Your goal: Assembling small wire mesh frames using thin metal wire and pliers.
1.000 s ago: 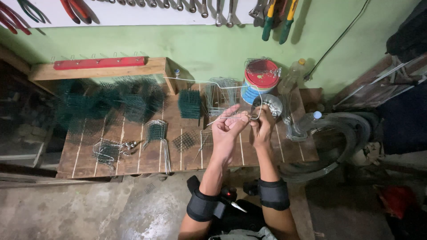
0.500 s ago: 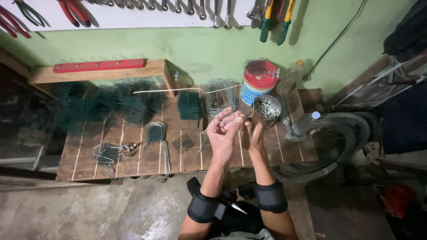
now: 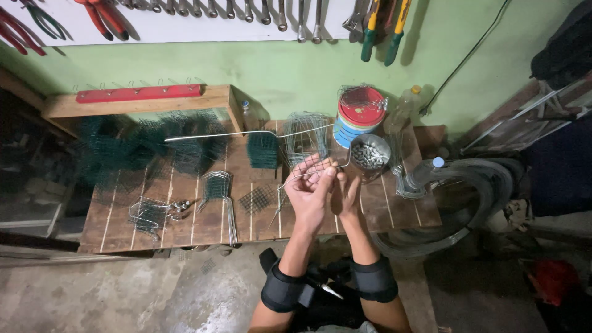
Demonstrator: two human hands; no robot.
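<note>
- I hold a long thin wire point(image 3: 246, 132) between my two hands at the centre of the frame, above the wooden bench point(image 3: 185, 216).
- The wire runs from my fingertips up and out to the left, ending near the green mesh pile point(image 3: 142, 148) in the upper left of the bench; a bent part of it hooks round to the right, towards the small bowl of metal bits point(image 3: 369, 152).
- My left hand point(image 3: 313, 196) is raised with the palm towards me, fingers curled and pinching the wire near the fingertips.
- My right hand point(image 3: 349, 191) sits just beside it, partly behind, fingers closed on the same wire; the exact grip is hard to make out.
- Both forearms rise from the bottom of the frame, each with a dark band around it.
- A red-lidded tin point(image 3: 359, 114) stands behind the bowl, and a small wire cage point(image 3: 305, 135) stands just beyond my fingers.
</note>
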